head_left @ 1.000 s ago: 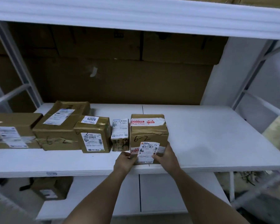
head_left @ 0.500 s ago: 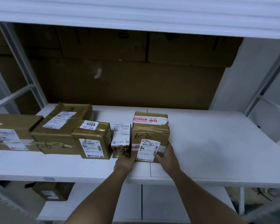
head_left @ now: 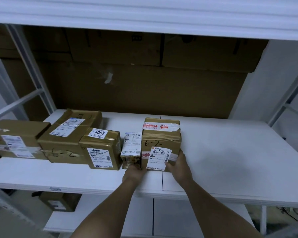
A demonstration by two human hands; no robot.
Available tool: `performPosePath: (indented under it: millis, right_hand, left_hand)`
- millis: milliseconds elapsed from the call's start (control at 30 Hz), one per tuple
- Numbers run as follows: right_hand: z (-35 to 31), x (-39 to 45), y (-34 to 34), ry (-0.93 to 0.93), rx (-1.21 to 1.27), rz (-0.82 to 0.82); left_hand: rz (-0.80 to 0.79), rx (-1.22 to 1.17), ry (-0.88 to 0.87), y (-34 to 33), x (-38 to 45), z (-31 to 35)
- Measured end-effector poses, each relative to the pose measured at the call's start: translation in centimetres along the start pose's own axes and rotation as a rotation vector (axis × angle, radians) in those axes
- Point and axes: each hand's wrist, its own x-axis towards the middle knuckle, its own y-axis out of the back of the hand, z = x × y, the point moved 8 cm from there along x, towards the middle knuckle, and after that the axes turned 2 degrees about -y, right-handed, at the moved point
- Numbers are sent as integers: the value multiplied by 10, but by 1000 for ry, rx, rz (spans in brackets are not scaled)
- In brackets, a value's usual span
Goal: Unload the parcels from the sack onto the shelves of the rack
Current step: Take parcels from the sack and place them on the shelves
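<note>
Both hands are on the taped box (head_left: pixel 161 134) – left hand (head_left: pixel 134 171) at its front-left corner, right hand (head_left: pixel 178 166) cupping the right side. It sits straight ahead, long axis running back into the shelf (head_left: pixel 230 160) – right hand's got more hold.

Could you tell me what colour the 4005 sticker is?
The 4005 sticker is white with black digits, seen in the head view.

The scene is dimly lit, with a cool, bluish cast. The white shelf (head_left: pixel 230 152) is brightened most toward its right side, while the cardboard backing (head_left: pixel 144 90) is left in deep shadow beneath the upper shelf (head_left: pixel 144 12) — whose front edge is smeared by blur. Soft shadows are thrown around the parcels. Straight rack uprights (head_left: pixel 33 69) are bowed near the edges by wide-angle distortion — fine label print is left unreadable.
</note>
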Motion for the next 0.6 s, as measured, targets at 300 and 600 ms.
performPosePath:
  millis: [300,600]
  right_hand:
    - [2,-5,2,-59,-65,-4]
    - [14,-50,35,-182,-124,71]
  left_hand:
    - [-47,64,-8,1,-8,1]
    - [-101,146,-101,-19,-22,8]
